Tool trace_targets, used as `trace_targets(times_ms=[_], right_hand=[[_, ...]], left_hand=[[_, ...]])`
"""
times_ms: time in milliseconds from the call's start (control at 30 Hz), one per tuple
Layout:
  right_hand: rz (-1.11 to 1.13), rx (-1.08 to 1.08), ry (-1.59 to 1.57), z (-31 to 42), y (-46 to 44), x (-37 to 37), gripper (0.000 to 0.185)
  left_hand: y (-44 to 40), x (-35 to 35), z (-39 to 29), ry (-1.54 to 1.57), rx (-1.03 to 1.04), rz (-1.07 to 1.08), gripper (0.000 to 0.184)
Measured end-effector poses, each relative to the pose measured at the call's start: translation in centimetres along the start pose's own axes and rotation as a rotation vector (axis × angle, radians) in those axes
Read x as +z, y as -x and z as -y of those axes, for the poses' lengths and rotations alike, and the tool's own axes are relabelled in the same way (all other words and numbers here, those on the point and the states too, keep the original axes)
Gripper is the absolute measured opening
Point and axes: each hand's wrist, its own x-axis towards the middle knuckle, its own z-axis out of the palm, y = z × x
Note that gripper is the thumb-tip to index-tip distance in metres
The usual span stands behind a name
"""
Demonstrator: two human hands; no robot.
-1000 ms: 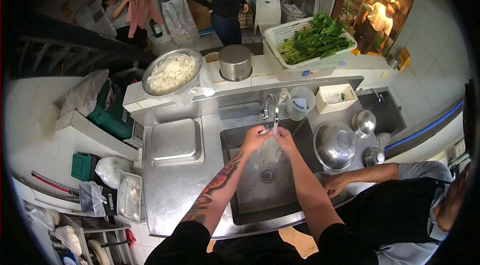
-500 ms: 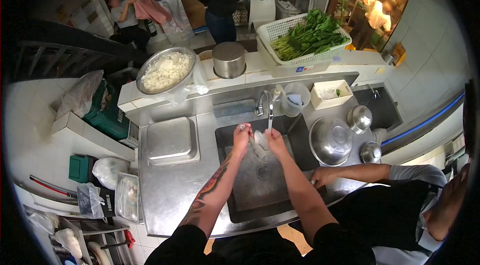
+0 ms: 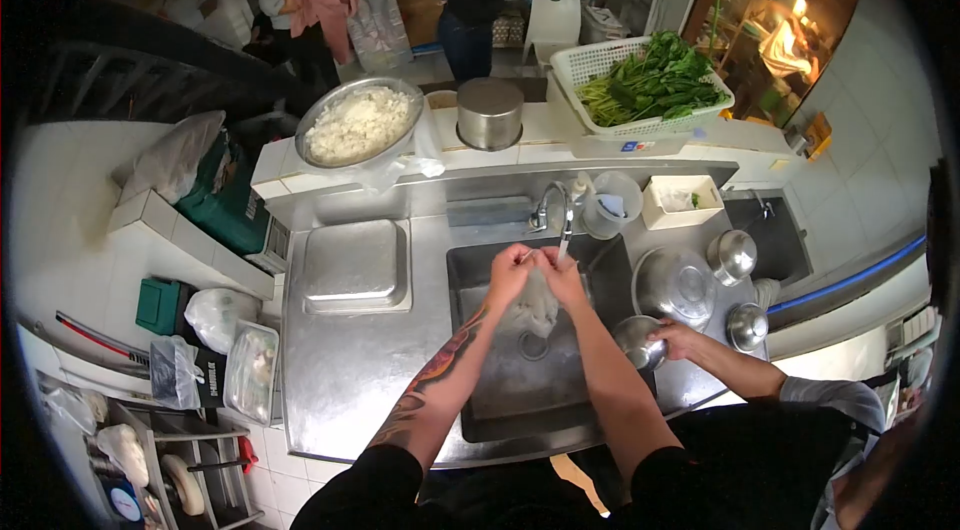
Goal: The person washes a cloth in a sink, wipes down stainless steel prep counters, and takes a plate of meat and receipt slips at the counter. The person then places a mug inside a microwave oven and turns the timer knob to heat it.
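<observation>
Left hand (image 3: 511, 272) and right hand (image 3: 561, 276) are gripping a whitish bag (image 3: 537, 310) over the sink (image 3: 510, 392). A co-worker's hand (image 3: 682, 339) is holding a steel bowl (image 3: 636, 342).

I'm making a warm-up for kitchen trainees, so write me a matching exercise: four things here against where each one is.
Things
1. Leafy greens
2. Round metal pot
3. Rectangular metal pan
4. Pale, limp item

Places
A. On the counter, left of the sink
B. In the left hand and right hand, by the tap
C. In the white basket
D. On the ledge, between a metal bowl and the basket

Pairs: 1-C, 2-D, 3-A, 4-B
</observation>
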Motion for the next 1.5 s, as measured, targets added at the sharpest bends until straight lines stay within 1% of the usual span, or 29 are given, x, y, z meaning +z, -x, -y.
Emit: trace_targets(times_ms=[67,100,133,200,267,300,333,400,433,500,533,600,667,733,800,833,867,933,1000,1067,1133,1200,1233,1300,1333,1400,1433,1467,1500], right_hand=[[0.221,0.155,0.08,0.6,0.7,-0.8,0.019],[0.288,0.158,0.1,-2.2,-0.3,-2.1,0.022],[0.149,0.089,-0.144,-0.7,0.1,-1.7,0.024],[0.062,0.22,-0.132,2.0,-0.6,-2.3,0.025],[0.04,0.176,-0.206,0.1,-0.6,-0.7,0.026],[0.0,0.135,-0.277,-1.1,-0.4,-0.3,0.026],[0.004,0.133,-0.278,-0.9,0.0,-0.4,0.026],[0.192,0.125,-0.002,0.2,0.7,-0.9,0.025],[0.191,0.125,-0.003,1.0,0.5,-1.0,0.025],[0.118,0.194,-0.255,2.3,0.1,-1.9,0.022],[0.073,0.226,-0.382,2.5,0.2,-2.6,0.02],[-0.021,0.196,-0.485,-1.1,-0.5,-2.0,0.019],[-0.109,0.155,-0.251,-1.3,-0.1,-0.1,0.018],[-0.084,0.128,-0.242,-0.9,0.7,0.0,0.02],[0.23,0.212,0.007,-1.0,0.6,-1.8,0.022],[0.192,0.225,-0.154,1.1,0.8,-2.1,0.026],[0.189,0.224,-0.156,1.1,0.5,-2.5,0.026],[0.154,0.236,-0.262,0.7,-0.1,-3.5,0.027],[0.115,0.219,-0.29,-2.2,-0.2,-2.1,0.026],[0.107,0.144,-0.337,-1.2,0.5,0.3,0.023],[0.033,0.214,-0.217,-3.7,-0.3,-0.8,0.024],[0.275,0.085,0.052,-2.7,-1.1,-3.4,0.028],[0.275,0.086,0.05,-1.9,-1.5,-4.5,0.028],[0.121,0.216,-0.016,-0.2,-2.0,-6.1,0.026],[0.122,0.216,-0.017,0.2,-1.8,-5.7,0.026],[0.145,0.17,-0.228,0.9,-0.8,-3.5,0.023],[0.168,0.055,-0.19,1.0,0.1,-1.7,0.026],[0.167,0.054,-0.189,0.1,0.3,-1.6,0.026],[0.335,0.093,-0.017,-0.7,0.2,-1.4,0.025]], left_hand=[[0.2,0.6,0.0,0.075,0.038,-0.057,0.015],[0.4,0.5,0.2,0.022,0.008,-0.036,0.018],[0.6,0.4,0.5,-0.029,-0.021,-0.017,0.02],[1.3,0.0,1.3,-0.033,-0.002,0.002,0.023],[1.2,-0.5,1.2,-0.122,-0.081,0.217,0.021],[0.7,-0.3,0.9,-0.021,-0.087,0.185,0.021],[0.2,0.1,0.7,-0.023,-0.085,0.181,0.021],[-0.8,0.8,0.3,0.199,-0.011,0.034,0.021],[-0.5,0.6,-0.6,0.199,-0.011,0.034,0.021],[0.7,-0.1,-2.7,-0.165,0.114,0.115,0.022],[0.9,-0.4,-1.7,-0.161,0.113,0.132,0.022],[1.0,-1.1,1.3,-0.386,-0.056,0.253,0.019],[0.2,-0.4,1.1,-0.297,-0.075,0.215,0.02],[-0.6,0.2,0.2,-0.203,-0.095,0.172,0.022],[-0.6,0.2,-1.2,-0.005,-0.039,0.104,0.026],[0.1,0.0,-2.8,-0.055,0.098,0.122,0.029],[0.6,-1.0,-2.3,-0.056,0.099,0.126,0.029],[1.3,-2.6,-1.5,-0.451,0.048,0.374,0.026],[0.8,-2.3,-1.3,-0.414,0.049,0.348,0.026],[0.2,-1.5,-1.9,-0.375,0.049,0.32,0.026],[0.2,-0.5,-2.8,-0.212,0.001,0.154,0.025],[1.0,-2.1,-3.8,-0.315,0.073,0.235,0.025],[1.3,-3.1,-4.0,-0.415,0.149,0.316,0.024],[1.9,-5.3,-0.5,-0.4,0.122,0.32,0.023],[2.0,-5.8,0.9,-0.384,0.093,0.326,0.023],[1.5,-4.7,1.0,-0.323,0.051,0.291,0.022],[1.1,-3.9,0.9,-0.262,0.009,0.26,0.022],[0.6,-3.1,-0.2,-0.261,0.01,0.26,0.022],[0.1,-2.4,-1.4,-0.24,-0.013,0.229,0.022]])
